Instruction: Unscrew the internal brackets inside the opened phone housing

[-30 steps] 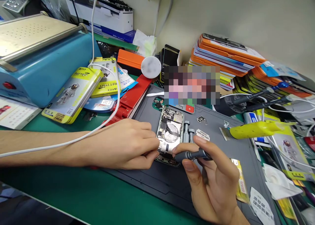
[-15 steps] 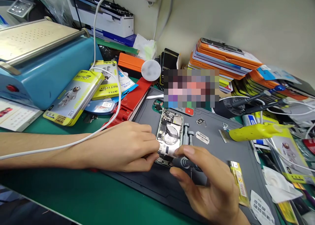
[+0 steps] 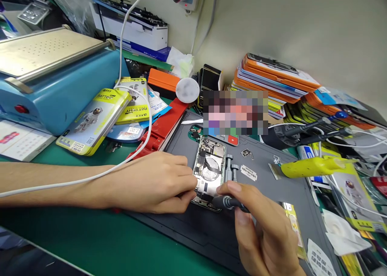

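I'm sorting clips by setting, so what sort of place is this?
Most likely a phone repair bench: an opened phone with its inner parts exposed lies on a dark mat, the right hand holds a screwdriver-like tool, and a yellow-and-grey package nearby reads BATTERY.

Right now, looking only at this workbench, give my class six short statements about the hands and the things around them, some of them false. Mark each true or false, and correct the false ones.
1. The right hand holds a dark tool. True.
2. The white cable passes under the left forearm. False: the white cable lies over it.
3. The left hand is at the left edge of the phone. True.
4. The blue machine sits right of the phone. False: the blue machine is to its left.
5. The razor blade lies on the grey mat. True.
6. The bottle is red. False: the bottle is yellow.
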Demonstrator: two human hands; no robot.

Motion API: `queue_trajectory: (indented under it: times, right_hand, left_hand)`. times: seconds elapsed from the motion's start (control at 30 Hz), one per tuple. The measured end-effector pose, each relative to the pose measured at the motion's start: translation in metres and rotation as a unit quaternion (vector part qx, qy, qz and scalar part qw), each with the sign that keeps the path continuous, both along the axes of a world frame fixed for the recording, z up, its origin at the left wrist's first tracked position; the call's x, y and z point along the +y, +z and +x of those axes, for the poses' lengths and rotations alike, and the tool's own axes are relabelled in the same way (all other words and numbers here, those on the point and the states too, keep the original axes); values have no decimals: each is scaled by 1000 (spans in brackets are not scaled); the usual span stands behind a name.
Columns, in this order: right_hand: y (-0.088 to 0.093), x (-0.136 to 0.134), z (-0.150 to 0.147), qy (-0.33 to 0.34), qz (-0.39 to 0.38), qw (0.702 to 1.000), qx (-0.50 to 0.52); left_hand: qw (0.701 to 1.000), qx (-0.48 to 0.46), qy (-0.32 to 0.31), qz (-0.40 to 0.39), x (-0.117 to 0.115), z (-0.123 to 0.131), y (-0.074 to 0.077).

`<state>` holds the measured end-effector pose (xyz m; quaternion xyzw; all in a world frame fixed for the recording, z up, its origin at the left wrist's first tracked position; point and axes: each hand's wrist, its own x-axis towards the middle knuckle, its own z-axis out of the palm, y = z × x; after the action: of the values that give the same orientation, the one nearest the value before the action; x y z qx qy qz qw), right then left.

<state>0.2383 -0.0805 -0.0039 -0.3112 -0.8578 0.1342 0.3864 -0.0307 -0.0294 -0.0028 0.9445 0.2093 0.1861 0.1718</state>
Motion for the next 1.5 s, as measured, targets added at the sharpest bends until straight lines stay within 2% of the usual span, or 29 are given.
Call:
queue_trajectory:
  times: [0.13, 0.33, 0.47, 0.73, 0.83, 0.9, 0.97, 1.07, 1.13, 1.23, 1.5]
  right_hand:
    - [3, -1, -2, -7, 10, 1000, -22]
    - [1, 0, -2, -35, 101, 994, -28]
    - [2, -1, -3, -42, 89, 995, -23]
    - [1, 3, -8, -28, 79, 996, -27]
    - [-3, -3, -9, -41, 79, 996, -2]
    - [-4, -8, -10, -79, 47, 994, 62]
    - [-3, -11, -14, -124, -37, 977, 171]
    - [1, -9, -22, -138, -195, 920, 310]
    - [3, -5, -25, -130, -255, 893, 349]
    - [1, -1, -27, -117, -275, 883, 362]
    - [-1, -1, -30, -82, -268, 887, 367]
  left_hand:
    - [1000, 0, -2, -2, -1, 0, 0]
    - [1000, 2, 2, -9, -1, -1, 0]
    - [1000, 6, 6, -26, -1, -1, -1]
    - [993, 3, 41, -110, 0, -1, 8]
    - [984, -15, 38, -174, 4, -2, 11]
    - [969, -47, 37, -242, 8, -3, 12]
    - [944, -87, 46, -315, 14, -4, 11]
    - [909, -127, 64, -393, 21, -4, 9]
    - [898, -138, 68, -411, 23, -5, 8]
    - [900, -148, 67, -405, 23, -6, 8]
    - [899, -136, 65, -411, 22, -7, 8]
